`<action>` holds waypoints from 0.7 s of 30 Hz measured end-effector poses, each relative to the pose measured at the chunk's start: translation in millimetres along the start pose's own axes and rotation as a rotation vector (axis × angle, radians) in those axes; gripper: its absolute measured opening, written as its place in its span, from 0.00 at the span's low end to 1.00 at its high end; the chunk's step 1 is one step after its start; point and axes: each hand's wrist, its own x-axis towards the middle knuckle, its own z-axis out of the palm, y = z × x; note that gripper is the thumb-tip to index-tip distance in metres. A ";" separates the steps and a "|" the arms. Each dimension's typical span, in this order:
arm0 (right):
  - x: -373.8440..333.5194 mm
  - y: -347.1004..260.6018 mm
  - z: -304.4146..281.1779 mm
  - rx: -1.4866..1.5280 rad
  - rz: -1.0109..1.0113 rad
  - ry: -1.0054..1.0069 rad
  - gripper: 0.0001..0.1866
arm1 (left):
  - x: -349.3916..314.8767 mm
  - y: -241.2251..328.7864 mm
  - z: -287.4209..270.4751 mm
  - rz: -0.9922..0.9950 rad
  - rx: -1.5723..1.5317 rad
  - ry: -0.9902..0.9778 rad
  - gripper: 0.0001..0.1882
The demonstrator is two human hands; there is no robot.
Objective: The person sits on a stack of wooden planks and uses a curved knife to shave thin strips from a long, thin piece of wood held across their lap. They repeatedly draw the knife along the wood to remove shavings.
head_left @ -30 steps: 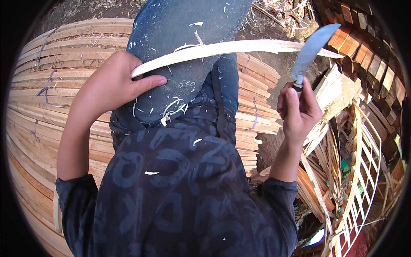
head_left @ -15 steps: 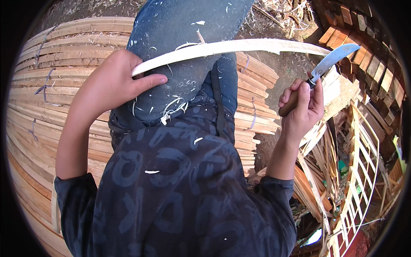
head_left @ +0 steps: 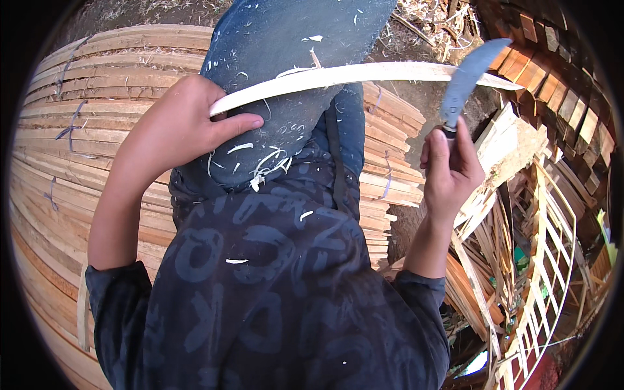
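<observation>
A long pale strip of wood [head_left: 351,74] lies across my raised thigh, its far end reaching out to the right. Its left end is gripped in my left hand [head_left: 195,127], the thumb stretched along the near side. My right hand [head_left: 453,162] is closed round the handle of a knife [head_left: 467,79] with a broad, curved blade. The blade points up and crosses in front of the strip near its right end; whether it touches the wood I cannot tell. Thin curled wood shavings [head_left: 266,168] are scattered over my trousers and shirt.
Bundles of sawn wooden strips [head_left: 97,117], tied with cord, spread beneath me and to the left. Stacked wood blocks [head_left: 572,104] stand at the far right. Nearer on the right are a slatted wooden frame [head_left: 539,273] and a heap of split offcuts [head_left: 481,253].
The knife has swung more upright and shifted left along the strip, uncovering the strip's right tip. My left hand and the strip have shifted slightly to the right.
</observation>
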 end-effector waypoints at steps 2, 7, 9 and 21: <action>-14.9 8.6 3.6 -0.111 -0.105 -0.255 0.18 | 0.3 0.7 -1.4 -0.001 0.056 0.020 0.24; -1.3 7.2 -7.5 0.002 -0.012 -0.141 0.17 | -2.3 3.9 2.3 0.029 0.020 0.060 0.24; -10.3 15.2 -6.0 -0.225 -0.112 -0.294 0.18 | -3.3 4.7 0.7 0.010 0.035 0.053 0.25; -5.3 4.7 5.6 -0.115 -0.125 -0.180 0.17 | 1.0 0.4 1.3 0.013 0.067 0.028 0.26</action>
